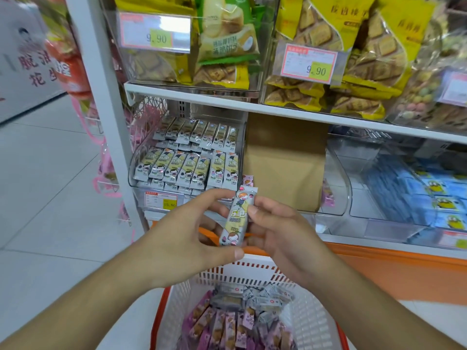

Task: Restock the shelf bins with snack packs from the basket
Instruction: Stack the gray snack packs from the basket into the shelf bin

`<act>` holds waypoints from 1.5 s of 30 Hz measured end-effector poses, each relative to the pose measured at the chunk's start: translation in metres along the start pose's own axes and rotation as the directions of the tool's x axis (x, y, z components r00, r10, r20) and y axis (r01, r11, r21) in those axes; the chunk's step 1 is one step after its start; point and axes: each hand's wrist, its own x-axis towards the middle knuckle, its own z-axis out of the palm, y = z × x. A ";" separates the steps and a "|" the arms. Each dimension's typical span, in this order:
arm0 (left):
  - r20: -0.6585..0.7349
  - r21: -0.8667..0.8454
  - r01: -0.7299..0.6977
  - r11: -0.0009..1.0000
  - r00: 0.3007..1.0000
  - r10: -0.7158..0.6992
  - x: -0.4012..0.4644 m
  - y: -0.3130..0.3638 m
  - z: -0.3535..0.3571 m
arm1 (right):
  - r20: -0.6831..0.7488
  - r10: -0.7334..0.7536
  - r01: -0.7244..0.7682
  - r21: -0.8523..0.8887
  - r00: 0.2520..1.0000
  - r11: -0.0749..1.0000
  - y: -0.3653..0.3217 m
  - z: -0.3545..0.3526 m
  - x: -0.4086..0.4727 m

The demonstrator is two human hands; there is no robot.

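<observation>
Snack pack [236,218], a slim yellow-and-white bar with cartoon figures, stands nearly upright between both hands, above the far rim of the basket [313,322] and in front of the shelf's lower tier. The left hand [188,238] curls round it from the left: its thumb presses under the pack's lower end and its fingers reach across behind the upper end. The right hand [280,236] pinches it from the right, thumb tip on the front face just above the middle, the other fingers bent behind it. Both grips are narrow, closed to the width of the pack.

Behind the hands, a clear shelf bin [187,160] at the left end of the lower shelf holds two tidy rows of matching yellow-and-white packs standing on end, with a price tag [161,199] on its front edge. Just right of that bin stands a brown cardboard sheet [283,165], and further right a clear bin of blue packs [434,195].

The white basket with orange trim sits below the hands and holds a heap of pink packs [227,327] nearer the camera and grey-silver packs [255,298] toward its far wall. On the upper shelf, clear bins hold yellow biscuit bags [361,59].
</observation>
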 end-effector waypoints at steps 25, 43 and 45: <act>-0.114 0.552 0.049 0.832 0.993 0.018 0.108 -0.021 -0.111 | -0.163 0.132 -0.146 -0.076 0.978 0.986 0.017 0.009 0.017; 0.055 0.591 0.070 0.803 0.990 -0.126 0.146 -0.033 -0.107 | -0.120 0.202 -0.225 -0.230 0.972 0.947 0.034 -0.002 0.024; 0.052 0.599 0.071 0.798 0.990 -0.127 0.143 -0.031 -0.106 | -0.124 0.204 -0.229 -0.241 0.971 0.943 0.034 -0.001 0.022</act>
